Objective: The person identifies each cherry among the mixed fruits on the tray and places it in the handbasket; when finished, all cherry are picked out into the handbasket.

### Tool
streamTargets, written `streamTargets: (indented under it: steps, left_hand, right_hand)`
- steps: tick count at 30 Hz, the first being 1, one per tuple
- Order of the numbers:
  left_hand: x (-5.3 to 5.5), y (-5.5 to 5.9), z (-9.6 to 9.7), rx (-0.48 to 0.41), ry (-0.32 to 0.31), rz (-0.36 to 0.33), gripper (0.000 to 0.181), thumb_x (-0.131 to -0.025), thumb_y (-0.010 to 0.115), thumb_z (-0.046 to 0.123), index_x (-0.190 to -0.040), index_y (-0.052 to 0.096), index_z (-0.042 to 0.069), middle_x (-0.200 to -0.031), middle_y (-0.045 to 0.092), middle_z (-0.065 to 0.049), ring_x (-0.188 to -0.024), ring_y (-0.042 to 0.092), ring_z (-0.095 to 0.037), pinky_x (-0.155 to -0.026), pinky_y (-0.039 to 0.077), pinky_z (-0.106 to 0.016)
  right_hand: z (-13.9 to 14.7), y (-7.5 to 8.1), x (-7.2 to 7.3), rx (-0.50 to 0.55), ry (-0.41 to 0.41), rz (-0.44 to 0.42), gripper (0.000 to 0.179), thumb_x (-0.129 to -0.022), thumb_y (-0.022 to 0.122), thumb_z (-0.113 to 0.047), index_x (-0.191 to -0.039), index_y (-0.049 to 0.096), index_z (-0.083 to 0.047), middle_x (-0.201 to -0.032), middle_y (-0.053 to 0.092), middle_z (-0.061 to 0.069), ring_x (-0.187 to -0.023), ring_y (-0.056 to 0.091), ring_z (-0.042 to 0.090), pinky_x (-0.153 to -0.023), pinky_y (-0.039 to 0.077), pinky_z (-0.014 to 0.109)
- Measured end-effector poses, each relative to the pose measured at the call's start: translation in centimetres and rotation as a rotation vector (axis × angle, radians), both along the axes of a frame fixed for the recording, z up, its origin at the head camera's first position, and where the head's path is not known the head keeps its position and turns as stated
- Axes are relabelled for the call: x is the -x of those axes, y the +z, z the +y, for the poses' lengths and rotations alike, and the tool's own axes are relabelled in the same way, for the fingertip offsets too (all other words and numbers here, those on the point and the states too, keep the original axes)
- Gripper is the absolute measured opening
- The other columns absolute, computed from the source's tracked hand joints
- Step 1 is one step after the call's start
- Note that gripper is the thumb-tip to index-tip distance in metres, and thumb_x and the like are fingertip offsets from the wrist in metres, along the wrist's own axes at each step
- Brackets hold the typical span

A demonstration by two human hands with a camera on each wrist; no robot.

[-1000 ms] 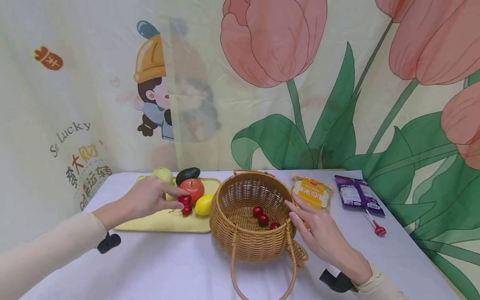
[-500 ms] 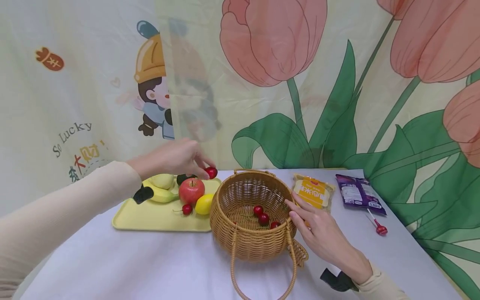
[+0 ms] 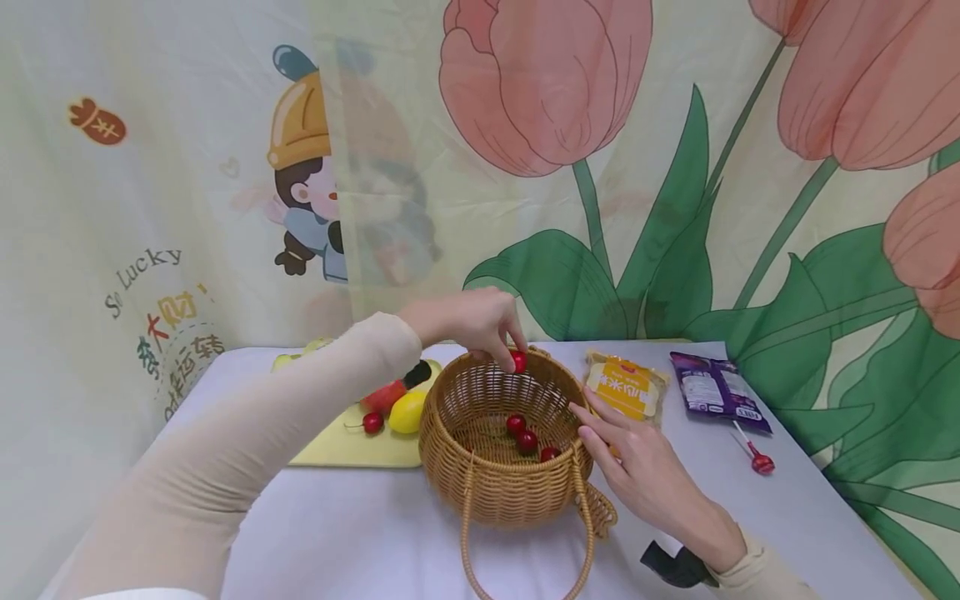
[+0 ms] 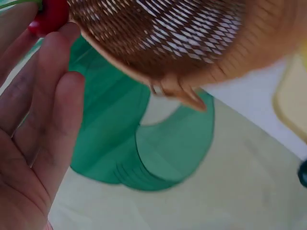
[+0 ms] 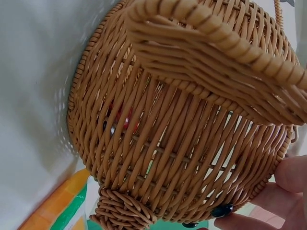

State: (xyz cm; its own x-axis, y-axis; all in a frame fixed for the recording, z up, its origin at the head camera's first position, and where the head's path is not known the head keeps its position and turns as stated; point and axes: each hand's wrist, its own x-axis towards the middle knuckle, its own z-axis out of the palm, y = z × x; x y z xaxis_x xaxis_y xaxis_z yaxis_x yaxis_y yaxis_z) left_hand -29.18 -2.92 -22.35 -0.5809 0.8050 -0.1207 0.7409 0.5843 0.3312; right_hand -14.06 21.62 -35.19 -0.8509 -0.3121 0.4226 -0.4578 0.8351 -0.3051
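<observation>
Between thumb and fingertips, my left hand (image 3: 483, 321) pinches a red cherry (image 3: 518, 361) over the back part of the basket's opening. Its green stem shows in the left wrist view, where the cherry (image 4: 50, 17) is partly cut off by the frame. Below it stands a round wicker basket (image 3: 502, 496) with its handle folded down toward the front. Several cherries (image 3: 527, 441) lie on the basket's floor. My right hand (image 3: 648, 462) rests on the basket's right rim with its fingers extended. In the right wrist view, fingertips (image 5: 276, 201) touch the wickerwork.
Left of the basket, a yellow tray (image 3: 360, 454) bears a lemon (image 3: 407, 412), a red apple (image 3: 384, 397) and another cherry (image 3: 372, 423); my left sleeve hides other fruit. To the right lie a yellow snack pack (image 3: 630, 387), a purple bag (image 3: 716, 392) and a red lollipop (image 3: 761, 462).
My left hand has lifted a cherry from the tray and carried it right, over the basket. One cherry stays beside the apple. My right hand has not moved.
</observation>
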Motion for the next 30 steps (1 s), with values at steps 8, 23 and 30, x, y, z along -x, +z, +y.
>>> streamTargets:
  steps: [8,23,30]
  left_hand:
    - [0.1,-3.1,3.7,0.042,-0.034,-0.012,0.027,-0.087,0.083,0.026,-0.113,0.081,0.016,-0.107,0.079,0.000,-0.075,0.072,-0.019,-0.066,0.061,-0.028]
    - [0.4,-7.6,5.2,0.056,-0.064,0.018,0.030,-0.084,0.086,0.029,-0.113,0.081,0.021,-0.102,0.080,0.004,-0.072,0.076,-0.019,-0.060,0.056,-0.020]
    - [0.2,-7.5,5.0,0.065,-0.060,-0.004,0.032,-0.086,0.084,0.029,-0.117,0.080,0.021,-0.083,0.080,0.006,-0.065,0.074,-0.020,-0.060,0.054,-0.019]
  right_hand:
    - [0.0,0.0,-0.2,-0.004,-0.005,-0.005,0.040,-0.109,0.050,-0.029,-0.145,0.059,-0.015,-0.157,0.049,0.012,-0.130,0.062,0.036,-0.099,0.054,0.055]
    - [-0.1,0.2,-0.2,-0.031,-0.026,0.000,0.039,-0.109,0.050,-0.029,-0.144,0.061,-0.015,-0.156,0.050,0.012,-0.117,0.068,0.025,-0.082,0.055,0.040]
    - [-0.1,0.2,-0.2,-0.031,-0.021,0.006,0.039,-0.109,0.051,-0.030,-0.143,0.062,-0.014,-0.155,0.051,0.012,-0.125,0.066,0.031,-0.083,0.055,0.040]
